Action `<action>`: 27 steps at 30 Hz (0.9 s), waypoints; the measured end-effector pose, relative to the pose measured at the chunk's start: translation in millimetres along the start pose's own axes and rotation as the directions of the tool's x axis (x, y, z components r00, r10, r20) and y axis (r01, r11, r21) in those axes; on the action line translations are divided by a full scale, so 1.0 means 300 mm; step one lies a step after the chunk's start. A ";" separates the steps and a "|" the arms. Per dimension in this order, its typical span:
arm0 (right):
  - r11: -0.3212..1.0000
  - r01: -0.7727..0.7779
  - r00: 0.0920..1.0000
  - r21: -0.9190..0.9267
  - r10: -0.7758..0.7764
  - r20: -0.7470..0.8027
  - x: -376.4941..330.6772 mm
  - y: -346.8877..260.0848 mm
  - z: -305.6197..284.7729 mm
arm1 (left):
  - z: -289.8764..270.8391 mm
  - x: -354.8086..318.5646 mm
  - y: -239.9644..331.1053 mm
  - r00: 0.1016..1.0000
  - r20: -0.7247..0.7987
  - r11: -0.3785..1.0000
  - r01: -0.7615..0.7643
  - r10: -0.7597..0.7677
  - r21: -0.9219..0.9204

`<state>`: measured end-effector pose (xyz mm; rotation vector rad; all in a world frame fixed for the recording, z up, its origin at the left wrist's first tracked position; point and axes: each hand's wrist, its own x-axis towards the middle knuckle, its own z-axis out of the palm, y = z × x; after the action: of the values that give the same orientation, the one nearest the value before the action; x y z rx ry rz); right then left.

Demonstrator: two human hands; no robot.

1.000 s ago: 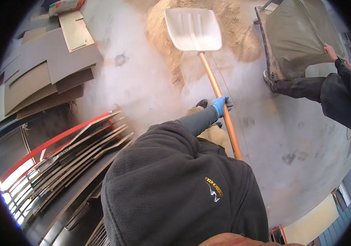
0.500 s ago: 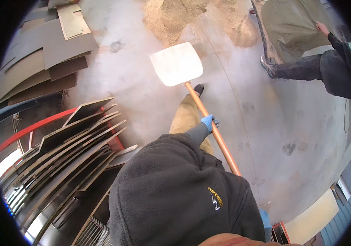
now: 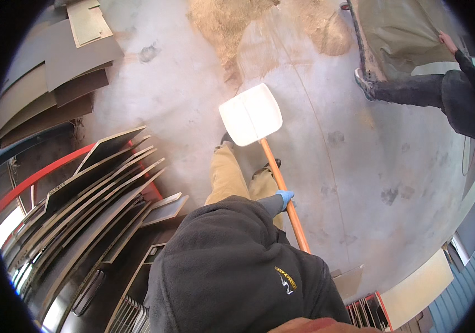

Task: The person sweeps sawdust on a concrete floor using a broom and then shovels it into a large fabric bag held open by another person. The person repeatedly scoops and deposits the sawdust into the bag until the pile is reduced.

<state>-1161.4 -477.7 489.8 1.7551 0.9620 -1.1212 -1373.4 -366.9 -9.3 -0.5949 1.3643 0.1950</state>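
Note:
My left hand (image 3: pixel 286 198), in a blue glove, is closed around the orange-brown shaft of a shovel (image 3: pixel 271 158). Its wide white blade (image 3: pixel 251 115) points away from me in front of my feet, with nothing visible on it. From the blade the shaft runs back toward my right side, where my dark fleece top hides its end. My right hand is out of sight. Beyond the blade, a pile of tan, sawdust-like material (image 3: pixel 223 28) lies on the grey floor (image 3: pixel 332 183).
A red-framed rack (image 3: pixel 54 166) of upright boards stands at my left, with stacked flat panels (image 3: pixel 76 61) beyond. At the far right, another person's hand (image 3: pixel 447 41) grips a large olive-coloured sheet or bag (image 3: pixel 398 33). Another board rack (image 3: pixel 369 312) stands at the lower right.
The shovel blade has come nearer to me and slightly right. My second foot now shows, and the blue patch at my right side has gone from view. The other person has barely moved.

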 end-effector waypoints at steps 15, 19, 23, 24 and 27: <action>0.967 0.092 0.994 0.237 -0.076 -0.076 0.233 -1.529 -0.307 | -0.447 -0.175 1.326 0.940 0.145 0.943 -0.283 0.309 -0.175; 0.942 0.097 0.994 0.322 -0.077 -0.075 0.328 -1.893 -0.490 | -0.408 -0.257 1.960 0.899 0.148 0.909 -0.397 0.413 -0.125; 0.893 0.058 0.996 0.446 -0.084 0.039 0.470 -2.219 -0.783 | -0.290 -0.344 2.507 0.937 0.056 0.927 -0.332 0.345 -0.173; 0.857 0.005 0.982 0.515 -0.100 0.158 0.508 -2.284 -0.888 | -0.269 -0.367 2.629 0.926 0.118 0.930 -0.341 0.357 -0.140; 0.837 -0.023 0.987 0.547 -0.068 0.146 0.617 -2.532 -1.165 | -0.164 -0.423 2.986 0.884 0.084 0.887 -0.453 0.460 -0.088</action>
<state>-1679.9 153.3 232.4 2.0574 0.5896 -1.6469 -1859.3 385.0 -148.2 -0.3016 1.3847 0.6480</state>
